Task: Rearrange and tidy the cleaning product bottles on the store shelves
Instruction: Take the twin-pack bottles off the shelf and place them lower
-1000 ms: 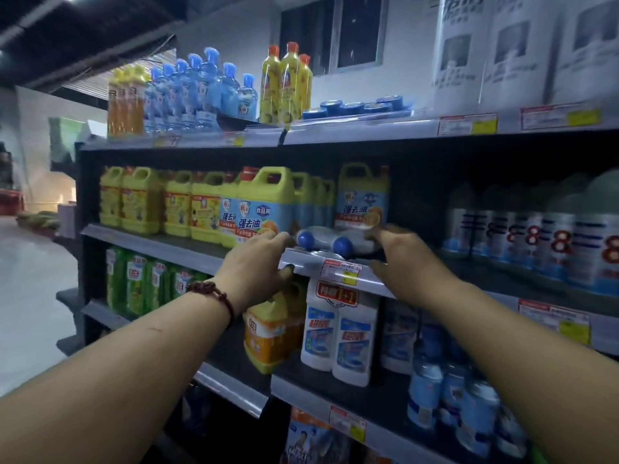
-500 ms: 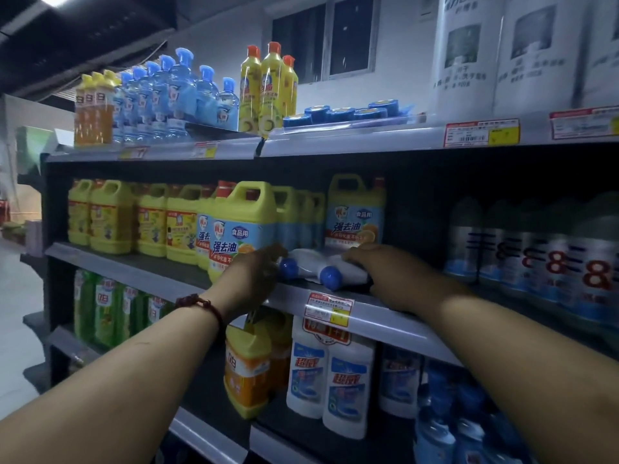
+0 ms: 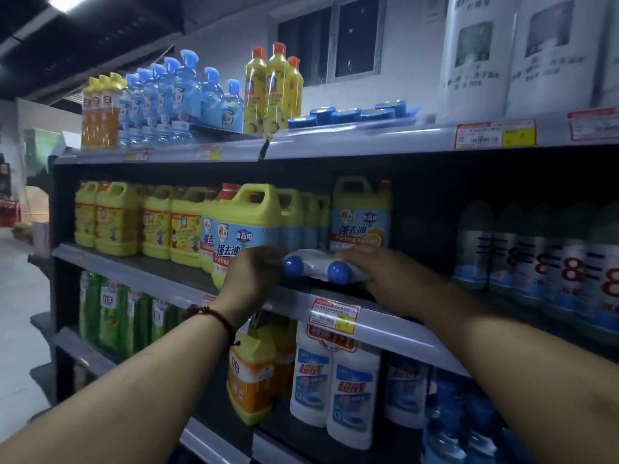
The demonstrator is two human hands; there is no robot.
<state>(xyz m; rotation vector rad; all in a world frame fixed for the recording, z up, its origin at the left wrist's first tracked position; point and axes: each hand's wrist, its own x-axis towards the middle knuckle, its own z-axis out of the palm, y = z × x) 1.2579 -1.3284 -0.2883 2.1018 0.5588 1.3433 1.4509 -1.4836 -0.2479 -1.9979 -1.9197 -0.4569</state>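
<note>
Lying between hands: blue-capped bottle pair (image 3: 313, 260) | left hand (image 3: 251, 276) clasps cap end | right hand (image 3: 385, 272) clasps body

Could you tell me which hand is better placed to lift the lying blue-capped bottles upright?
Probably right: the right hand lies over the bodies of the blue-capped bottles, whereas the left hand only touches beside one cap.

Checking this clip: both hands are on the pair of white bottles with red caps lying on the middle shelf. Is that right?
Not quite. The head view shows the caps are blue, not red. The rest stands: the left hand and right hand are both on the white bottles lying on the middle shelf.
</note>
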